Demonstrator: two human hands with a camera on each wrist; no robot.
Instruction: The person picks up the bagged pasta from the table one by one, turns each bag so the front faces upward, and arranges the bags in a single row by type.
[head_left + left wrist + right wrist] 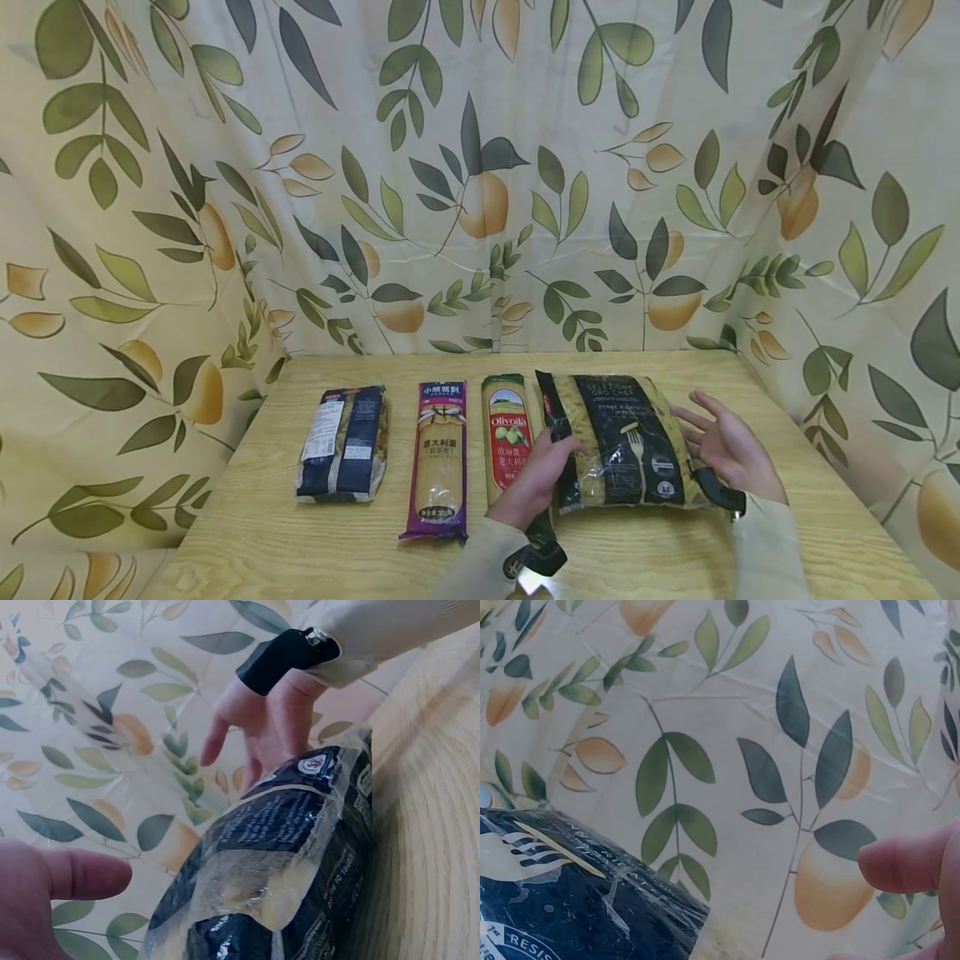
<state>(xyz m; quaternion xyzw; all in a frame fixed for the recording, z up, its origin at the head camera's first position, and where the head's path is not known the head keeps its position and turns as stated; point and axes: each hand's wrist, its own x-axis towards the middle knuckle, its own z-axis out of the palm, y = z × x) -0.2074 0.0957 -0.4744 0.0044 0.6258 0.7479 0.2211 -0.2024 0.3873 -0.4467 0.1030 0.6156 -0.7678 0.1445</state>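
A bag of penne pasta (pixel 626 442), clear with a black printed panel, lies on the table at the right of a row of pasta packs. My left hand (pixel 538 473) is at the bag's left edge; its thumb (pixel 90 873) is straight and apart from the bag in the left wrist view. By the right edge, my right hand (pixel 729 442) has its fingers spread and relaxed. The bag's dark panel (pixel 592 892) shows at the lower left of the right wrist view. A red-labelled Olivoilà pasta pack (pixel 508 433) is partly hidden behind my left hand and wrist.
A purple-edged spaghetti pack (pixel 438 458) lies left of the Olivoilà pack. Farther left is a smaller dark blue pasta bag (pixel 343 442) with white labels. The wooden table (pixel 255 517) is bounded at the back and sides by leaf-and-fruit patterned curtains (pixel 487 250).
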